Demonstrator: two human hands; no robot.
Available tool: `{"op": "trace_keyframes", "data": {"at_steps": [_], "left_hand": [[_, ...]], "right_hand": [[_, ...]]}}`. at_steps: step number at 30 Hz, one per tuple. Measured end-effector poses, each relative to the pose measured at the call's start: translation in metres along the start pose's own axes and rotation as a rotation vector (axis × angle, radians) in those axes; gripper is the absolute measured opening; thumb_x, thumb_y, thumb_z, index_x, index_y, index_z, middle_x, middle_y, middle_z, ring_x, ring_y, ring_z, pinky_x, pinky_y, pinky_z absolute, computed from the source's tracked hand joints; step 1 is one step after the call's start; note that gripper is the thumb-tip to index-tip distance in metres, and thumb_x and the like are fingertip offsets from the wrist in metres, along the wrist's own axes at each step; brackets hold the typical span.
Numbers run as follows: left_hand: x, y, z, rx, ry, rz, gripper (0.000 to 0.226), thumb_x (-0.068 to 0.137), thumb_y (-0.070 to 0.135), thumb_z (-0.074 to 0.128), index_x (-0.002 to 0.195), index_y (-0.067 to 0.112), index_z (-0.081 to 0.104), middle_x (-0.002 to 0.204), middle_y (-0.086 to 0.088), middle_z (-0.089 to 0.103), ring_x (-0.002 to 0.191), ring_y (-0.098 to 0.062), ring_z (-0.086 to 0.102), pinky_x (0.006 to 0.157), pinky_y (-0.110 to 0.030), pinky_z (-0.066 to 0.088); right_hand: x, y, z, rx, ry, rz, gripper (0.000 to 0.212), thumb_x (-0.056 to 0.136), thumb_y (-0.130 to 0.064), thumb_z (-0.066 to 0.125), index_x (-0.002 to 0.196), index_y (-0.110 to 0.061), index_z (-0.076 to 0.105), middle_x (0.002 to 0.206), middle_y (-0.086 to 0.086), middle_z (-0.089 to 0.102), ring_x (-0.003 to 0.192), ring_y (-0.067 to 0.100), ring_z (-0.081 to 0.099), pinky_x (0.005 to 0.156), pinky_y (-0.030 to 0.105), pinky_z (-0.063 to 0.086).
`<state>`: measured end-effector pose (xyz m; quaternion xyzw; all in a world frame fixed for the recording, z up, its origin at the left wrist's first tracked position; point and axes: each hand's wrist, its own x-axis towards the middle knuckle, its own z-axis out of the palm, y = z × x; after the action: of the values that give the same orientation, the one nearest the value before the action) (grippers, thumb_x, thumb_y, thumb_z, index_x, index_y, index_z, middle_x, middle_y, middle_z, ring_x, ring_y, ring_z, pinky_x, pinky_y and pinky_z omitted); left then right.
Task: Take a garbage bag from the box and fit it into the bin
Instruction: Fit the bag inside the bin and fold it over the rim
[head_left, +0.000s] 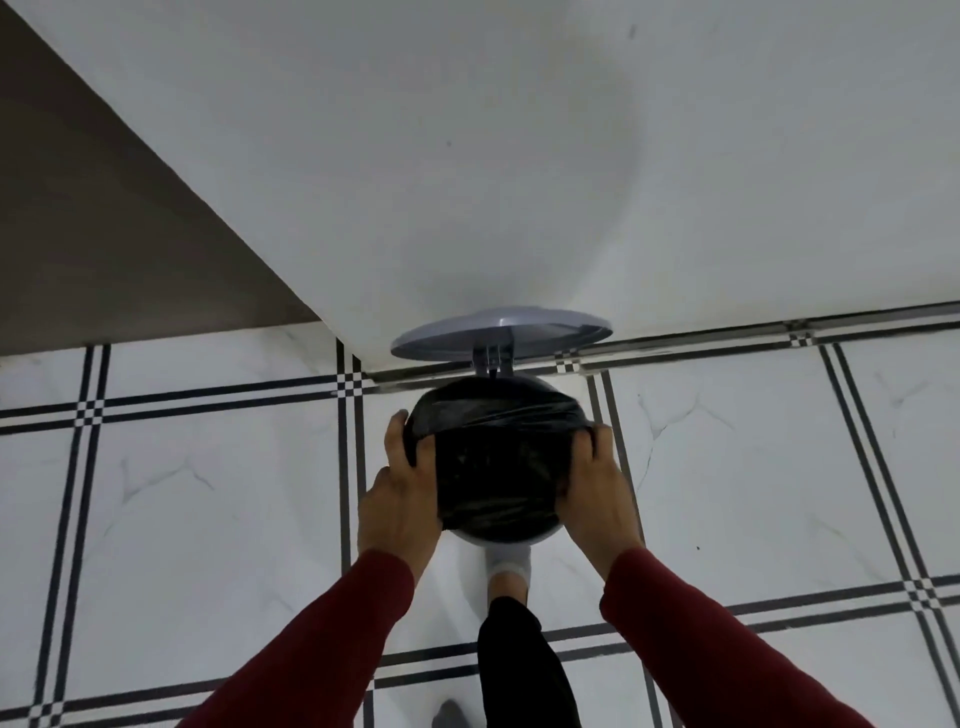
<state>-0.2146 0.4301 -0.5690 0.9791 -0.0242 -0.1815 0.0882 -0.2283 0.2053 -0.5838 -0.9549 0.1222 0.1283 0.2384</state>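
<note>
A small round bin (500, 538) stands on the tiled floor against the white wall, its grey lid (498, 330) raised on a hinge. A black garbage bag (496, 457) lines the bin and is stretched over its rim. My left hand (400, 499) grips the bag's edge at the left side of the rim. My right hand (597, 493) grips the bag at the right side. My foot in a white sock (509, 569) sits at the bin's base, where a pedal would be hidden. The box is not in view.
White floor tiles with black line borders (208, 493) surround the bin. The white wall (519, 156) rises directly behind it, with a darker brown wall (104, 208) at the left. My other foot in a grey sock (449, 714) is near the bottom edge.
</note>
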Motion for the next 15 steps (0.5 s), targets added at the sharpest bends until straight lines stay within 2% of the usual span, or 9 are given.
{"op": "trace_keyframes", "data": {"at_steps": [1,3,6,8,9,10,11,13,15], "left_hand": [[0.006,-0.004,0.013,-0.003,-0.064,0.012,0.093,0.076,0.006,0.076,0.156,0.016,0.029,0.165,-0.018,0.019,0.057,-0.020,0.060,0.049,-0.035,0.057],[0.020,-0.012,0.032,0.002,-0.158,0.051,0.089,0.080,0.013,0.076,0.154,0.021,0.027,0.165,-0.012,0.012,0.063,-0.022,0.064,0.058,-0.037,0.061],[0.047,-0.018,0.049,-0.052,-0.222,0.096,0.090,0.081,0.018,0.076,0.156,0.026,0.027,0.165,-0.006,0.011,0.083,-0.029,0.071,0.072,-0.037,0.062],[0.069,-0.016,0.055,-0.226,-0.302,0.044,0.088,0.085,0.013,0.069,0.161,0.027,0.027,0.167,-0.005,0.022,0.115,-0.033,0.066,0.096,-0.039,0.056],[0.078,-0.014,0.054,-0.331,-0.323,0.004,0.087,0.087,0.009,0.065,0.163,0.028,0.027,0.165,-0.006,0.032,0.129,-0.032,0.058,0.107,-0.038,0.049],[0.089,-0.013,0.056,-0.400,-0.316,-0.020,0.088,0.087,0.006,0.063,0.163,0.030,0.027,0.161,-0.007,0.039,0.136,-0.031,0.053,0.111,-0.036,0.045],[0.099,-0.013,0.055,-0.412,-0.291,-0.019,0.090,0.086,0.006,0.063,0.164,0.032,0.024,0.159,-0.006,0.042,0.136,-0.030,0.053,0.111,-0.037,0.045],[0.116,-0.013,0.054,-0.308,-0.247,0.032,0.097,0.083,0.009,0.065,0.164,0.036,0.019,0.158,-0.004,0.037,0.128,-0.032,0.059,0.103,-0.042,0.051],[0.133,-0.015,0.057,-0.228,-0.253,0.032,0.102,0.079,0.011,0.068,0.163,0.041,0.017,0.157,-0.006,0.028,0.120,-0.035,0.062,0.097,-0.044,0.055]], "right_hand": [[0.005,0.008,0.010,-0.040,-0.081,0.018,0.055,0.080,0.006,0.064,0.132,-0.006,0.050,0.133,0.015,0.044,0.075,0.035,0.068,0.062,0.036,0.056],[0.015,0.022,0.025,-0.071,-0.274,0.079,0.057,0.082,-0.001,0.064,0.137,-0.010,0.050,0.140,0.017,0.039,0.086,0.040,0.069,0.075,0.041,0.060],[0.038,0.037,0.037,0.082,-0.465,0.222,0.068,0.076,-0.015,0.075,0.141,-0.015,0.053,0.144,0.009,0.032,0.110,0.034,0.063,0.096,0.034,0.054],[0.056,0.042,0.040,0.261,-0.384,0.282,0.065,0.070,-0.033,0.080,0.132,-0.021,0.064,0.136,-0.001,0.039,0.116,0.025,0.059,0.095,0.028,0.047],[0.063,0.043,0.041,0.304,-0.286,0.280,0.057,0.070,-0.035,0.078,0.126,-0.024,0.069,0.128,-0.004,0.045,0.112,0.022,0.060,0.089,0.025,0.045],[0.071,0.045,0.043,0.282,-0.189,0.243,0.052,0.072,-0.030,0.075,0.123,-0.025,0.071,0.121,-0.005,0.051,0.108,0.021,0.062,0.084,0.024,0.042],[0.079,0.048,0.046,0.213,-0.135,0.182,0.054,0.074,-0.021,0.072,0.127,-0.026,0.070,0.117,-0.005,0.055,0.104,0.022,0.064,0.080,0.023,0.040],[0.092,0.056,0.049,0.127,-0.138,0.102,0.067,0.073,-0.008,0.065,0.137,-0.029,0.064,0.116,-0.001,0.062,0.104,0.025,0.065,0.080,0.023,0.040],[0.109,0.066,0.051,0.189,-0.168,0.110,0.068,0.074,-0.004,0.063,0.137,-0.031,0.064,0.117,0.002,0.070,0.109,0.026,0.066,0.085,0.022,0.043]]}}
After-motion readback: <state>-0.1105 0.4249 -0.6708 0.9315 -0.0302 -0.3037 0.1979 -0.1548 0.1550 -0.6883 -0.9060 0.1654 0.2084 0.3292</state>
